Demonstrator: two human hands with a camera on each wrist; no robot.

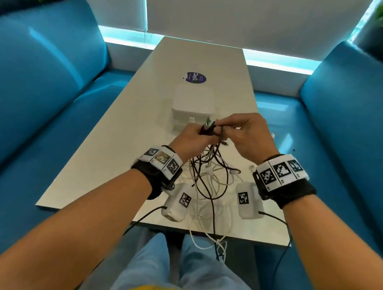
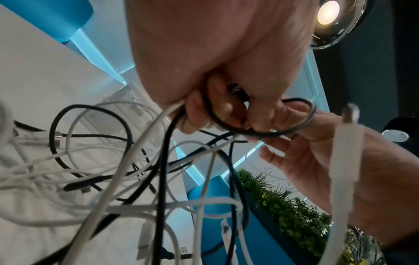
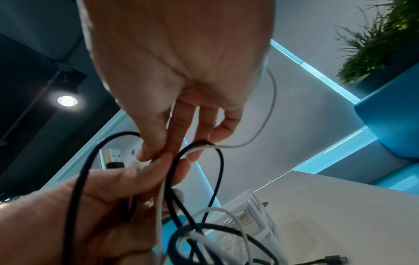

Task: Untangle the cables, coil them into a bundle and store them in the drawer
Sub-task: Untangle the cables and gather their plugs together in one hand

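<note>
The small white plastic drawer unit sits mid-table, just beyond the hands. Its front looks closed from the head view, and what's inside can't be made out; the hands cover part of its lower front.

The tangle of black and white cables is mostly lifted off the long pale rectangular table. The left hand is clenched round a bunch of strands near their plug ends, and the wrist view shows black and white cords running out of its curled fingers. The right hand pinches a black loop and a thin white strand between thumb and fingertips, right up against the left hand. Which strand belongs to which cable is impossible to sort out, it's a proper knot.

The lower loops rest on the table near its front edge, and a few white and black ends dangle over that edge toward the person's lap. Both wrist cameras cut off the tangle's bottom.

A round purple sticker lies beyond the drawer unit. Blue padded sofas hem in both long sides, with open tabletop left of the hands.
</note>
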